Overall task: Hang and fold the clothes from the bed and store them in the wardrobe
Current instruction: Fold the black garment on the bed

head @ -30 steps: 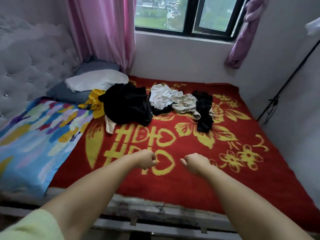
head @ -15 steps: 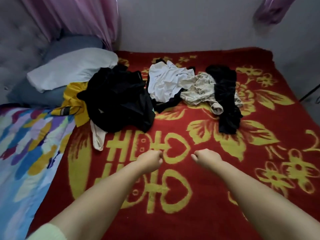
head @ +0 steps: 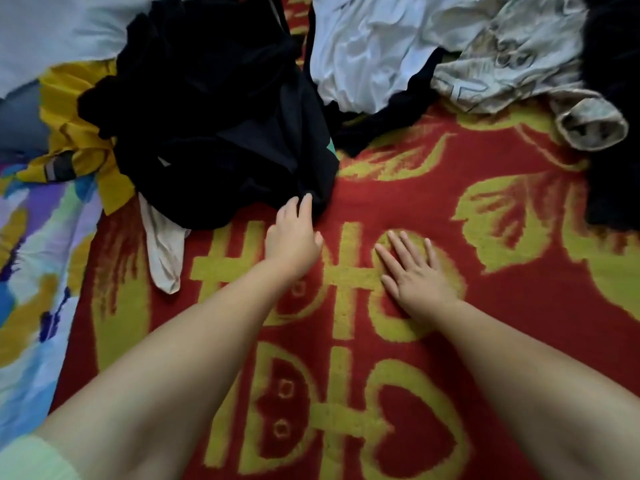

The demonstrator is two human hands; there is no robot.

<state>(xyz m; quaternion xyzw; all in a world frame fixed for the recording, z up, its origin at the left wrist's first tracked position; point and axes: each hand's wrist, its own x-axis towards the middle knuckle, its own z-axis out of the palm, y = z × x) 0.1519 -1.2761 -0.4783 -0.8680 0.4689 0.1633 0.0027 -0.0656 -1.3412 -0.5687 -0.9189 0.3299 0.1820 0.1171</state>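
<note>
A heap of black clothes point(head: 221, 109) lies on the red and yellow blanket point(head: 502, 306). My left hand point(head: 292, 233) reaches its near edge, and its fingertips touch the black cloth. Flat on the blanket to the right lies my right hand point(head: 415, 271), fingers spread, holding nothing. Behind them are a white garment point(head: 367, 46), a beige patterned garment point(head: 512, 64) and another black piece point(head: 613, 109) at the right edge. A yellow garment point(head: 79, 133) and a pale cream piece point(head: 164, 247) stick out from under the black heap on the left.
A white pillow point(head: 45, 26) lies at the top left with a grey-blue one point(head: 17, 123) below it. A colourful sheet point(head: 31, 271) covers the bed's left side. The wardrobe is out of view.
The view has moved in close over the bed. Both fists have opened: the left hand has reached forward to the black heap, the right has come down flat on the blanket.
</note>
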